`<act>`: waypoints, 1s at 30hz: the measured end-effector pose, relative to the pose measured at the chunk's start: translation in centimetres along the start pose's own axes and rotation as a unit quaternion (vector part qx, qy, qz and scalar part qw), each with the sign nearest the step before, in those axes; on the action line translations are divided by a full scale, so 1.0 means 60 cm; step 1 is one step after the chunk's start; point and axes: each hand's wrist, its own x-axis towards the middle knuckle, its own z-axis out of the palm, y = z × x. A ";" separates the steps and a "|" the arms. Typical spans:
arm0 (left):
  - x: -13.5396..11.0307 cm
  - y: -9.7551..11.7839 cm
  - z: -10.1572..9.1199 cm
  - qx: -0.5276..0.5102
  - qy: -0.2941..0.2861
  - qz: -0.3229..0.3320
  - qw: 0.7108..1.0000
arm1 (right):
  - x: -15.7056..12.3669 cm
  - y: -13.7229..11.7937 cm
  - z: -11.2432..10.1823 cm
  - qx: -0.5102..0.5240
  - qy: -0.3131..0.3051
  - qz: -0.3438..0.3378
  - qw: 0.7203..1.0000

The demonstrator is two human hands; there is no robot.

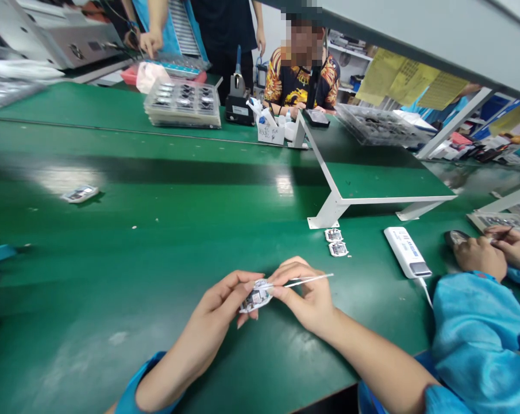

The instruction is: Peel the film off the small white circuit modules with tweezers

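Over the green bench, my left hand (219, 307) pinches a small white-rimmed electronic device half (256, 296) by its edge, with a circuit board showing inside. My right hand (305, 296) is closed around a slim white stick-like tool (315, 279). One end of the tool reaches the board; the other sticks out to the right past my fingers. Whether it is a pair of tweezers I cannot tell. The fingertips of both hands almost meet at the device. Just beyond my right hand lie two similar open device halves (338, 248), one behind the other.
A white metal stand (328, 213) rises on the right, near a white corded device (406, 253). A co-worker's hands (481, 256) and blue sleeve are at far right. Another device piece (81, 194) lies left. Stacked trays (182, 106) and a labelled box (270, 132) stand at the back.
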 end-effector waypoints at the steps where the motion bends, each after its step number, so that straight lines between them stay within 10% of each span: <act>1: 0.001 0.000 -0.001 -0.001 0.001 -0.004 1.000 | 0.001 -0.003 -0.001 -0.017 -0.007 -0.032 0.999; 11: -0.002 0.004 0.000 -0.025 -0.014 -0.035 0.999 | 0.003 -0.005 -0.007 -0.070 -0.042 -0.105 0.991; 30: 0.001 0.003 0.000 0.029 -0.030 -0.018 0.999 | 0.002 -0.003 -0.008 0.007 -0.039 0.051 0.998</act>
